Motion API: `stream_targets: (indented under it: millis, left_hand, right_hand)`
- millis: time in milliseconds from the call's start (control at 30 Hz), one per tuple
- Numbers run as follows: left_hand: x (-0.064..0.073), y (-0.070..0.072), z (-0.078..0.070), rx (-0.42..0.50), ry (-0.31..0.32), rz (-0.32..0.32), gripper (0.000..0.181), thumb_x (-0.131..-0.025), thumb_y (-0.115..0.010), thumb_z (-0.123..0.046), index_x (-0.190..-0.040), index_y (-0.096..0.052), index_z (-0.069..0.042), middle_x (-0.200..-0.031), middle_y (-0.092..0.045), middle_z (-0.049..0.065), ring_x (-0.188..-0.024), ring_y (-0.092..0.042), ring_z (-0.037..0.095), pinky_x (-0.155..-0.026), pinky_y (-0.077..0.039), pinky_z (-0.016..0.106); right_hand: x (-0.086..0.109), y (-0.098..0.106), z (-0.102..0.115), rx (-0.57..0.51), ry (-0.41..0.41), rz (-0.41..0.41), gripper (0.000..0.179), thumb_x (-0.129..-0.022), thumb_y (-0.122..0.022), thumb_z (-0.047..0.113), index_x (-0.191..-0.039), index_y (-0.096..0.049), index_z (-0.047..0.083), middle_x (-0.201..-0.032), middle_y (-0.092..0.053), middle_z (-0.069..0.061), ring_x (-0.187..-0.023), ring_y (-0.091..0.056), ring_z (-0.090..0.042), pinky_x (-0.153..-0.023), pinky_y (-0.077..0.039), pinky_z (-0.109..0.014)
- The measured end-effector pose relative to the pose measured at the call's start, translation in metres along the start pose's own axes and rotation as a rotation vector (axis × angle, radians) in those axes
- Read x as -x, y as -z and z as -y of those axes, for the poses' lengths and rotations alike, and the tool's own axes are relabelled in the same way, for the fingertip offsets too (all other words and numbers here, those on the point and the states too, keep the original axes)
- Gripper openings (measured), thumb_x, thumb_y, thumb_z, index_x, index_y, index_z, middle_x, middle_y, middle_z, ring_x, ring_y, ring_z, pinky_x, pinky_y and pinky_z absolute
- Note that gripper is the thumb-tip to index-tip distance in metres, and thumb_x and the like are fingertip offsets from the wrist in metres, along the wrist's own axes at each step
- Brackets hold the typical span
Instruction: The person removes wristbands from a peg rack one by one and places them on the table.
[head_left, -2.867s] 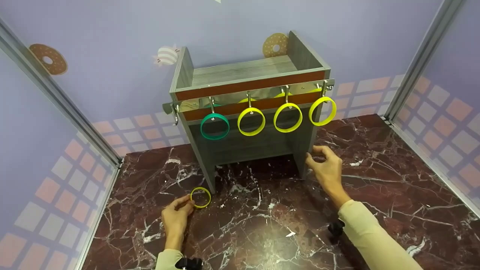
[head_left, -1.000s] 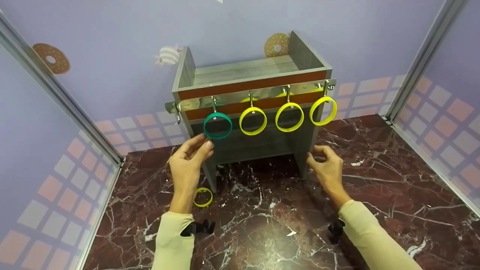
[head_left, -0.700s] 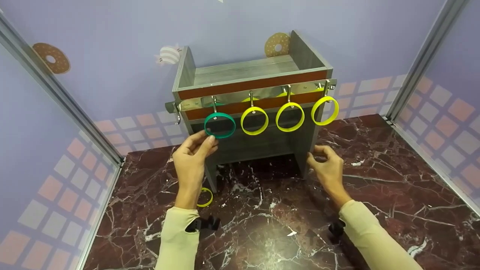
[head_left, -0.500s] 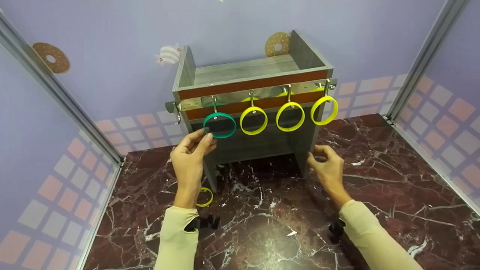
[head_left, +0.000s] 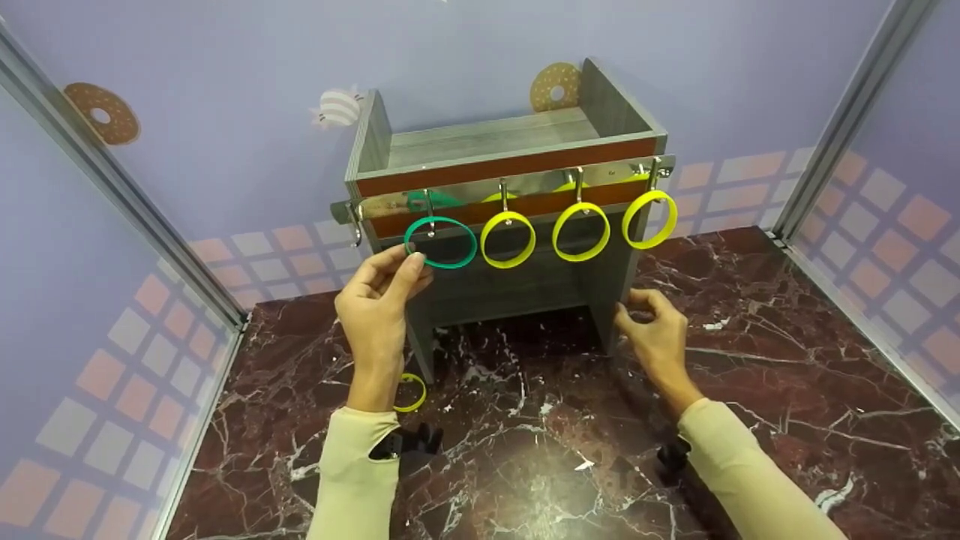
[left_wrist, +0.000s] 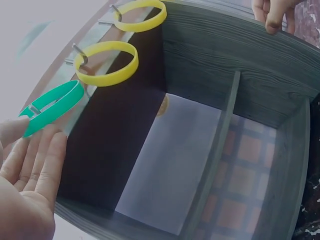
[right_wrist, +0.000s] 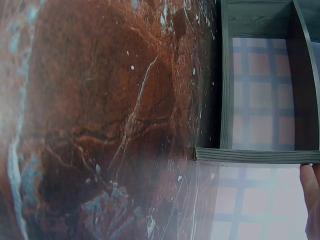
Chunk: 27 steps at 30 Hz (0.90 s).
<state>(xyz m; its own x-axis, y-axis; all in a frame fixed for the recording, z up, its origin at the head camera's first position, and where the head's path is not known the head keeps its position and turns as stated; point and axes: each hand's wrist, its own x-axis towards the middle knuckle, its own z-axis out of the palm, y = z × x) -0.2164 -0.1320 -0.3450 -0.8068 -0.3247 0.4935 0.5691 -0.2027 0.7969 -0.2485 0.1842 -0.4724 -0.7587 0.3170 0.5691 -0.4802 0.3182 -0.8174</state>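
In the head view my left hand point(head_left: 375, 307) pinches the lower left edge of a teal ring point(head_left: 450, 265) between thumb and fingers. The ring still hangs around a metal hook, its lower side lifted towards me. In the left wrist view the teal ring point(left_wrist: 55, 107) sits tilted over its hook's tip. My right hand point(head_left: 656, 337) grips the front edge of the grey wooden shelf's right side panel point(head_left: 616, 300), with the thumb on the inner side. Only fingertips of the right hand point(right_wrist: 311, 192) show in the right wrist view, against the panel.
Several yellow rings, one being the middle ring point(head_left: 581, 259), hang from other hooks on the metal rail point(head_left: 525, 184). The far left hook point(head_left: 355, 229) holds nothing. A yellow ring point(head_left: 421, 397) lies on the marbled surface point(head_left: 525, 465) by the shelf's left foot.
My left hand has let go of the yellow ring on the surface, risen to the teal ring and pinched it. The teal ring's lower side has come up slightly. The right hand has stayed put.
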Motion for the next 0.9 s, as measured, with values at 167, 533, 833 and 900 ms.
stream_targets:
  millis: [167,533,833,900]
  left_hand:
    - [0.001,-0.002,-0.005,0.021,-0.021,0.005,0.015,-0.093,-0.077,0.006,-0.107,-0.074,0.013,-0.092,-0.072,0.018,-0.081,-0.075,0.021,-0.082,-0.065,0.040]
    - [0.011,0.007,-0.010,0.033,-0.046,-0.034,0.013,-0.092,-0.077,0.008,-0.105,-0.075,0.011,-0.094,-0.073,0.020,-0.081,-0.076,0.022,-0.082,-0.065,0.039]
    - [0.020,0.022,-0.006,0.049,-0.053,-0.071,0.013,-0.091,-0.077,0.010,-0.104,-0.075,0.011,-0.094,-0.074,0.019,-0.079,-0.076,0.022,-0.077,-0.065,0.034]
    - [0.023,0.027,-0.004,0.051,-0.048,-0.078,0.014,-0.091,-0.076,0.010,-0.104,-0.074,0.013,-0.094,-0.074,0.019,-0.080,-0.076,0.022,-0.078,-0.065,0.034]
  right_hand:
    - [0.000,0.000,-0.002,0.007,0.027,0.001,0.017,-0.084,-0.074,-0.021,-0.100,-0.070,-0.018,-0.092,-0.073,-0.030,-0.073,-0.066,0.003,-0.061,-0.055,-0.011]
    - [0.001,-0.001,-0.001,-0.009,-0.003,0.003,0.017,-0.084,-0.073,-0.021,-0.101,-0.069,-0.019,-0.092,-0.073,-0.032,-0.069,-0.066,0.006,-0.052,-0.053,-0.012]
    - [0.000,-0.001,-0.001,0.028,-0.009,-0.007,0.017,-0.084,-0.074,-0.020,-0.100,-0.070,-0.018,-0.093,-0.073,-0.031,-0.071,-0.064,0.010,-0.055,-0.053,-0.009]
    - [0.000,0.000,-0.001,0.032,-0.012,-0.007,0.017,-0.084,-0.074,-0.020,-0.100,-0.070,-0.018,-0.093,-0.073,-0.031,-0.071,-0.064,0.011,-0.056,-0.053,-0.009]
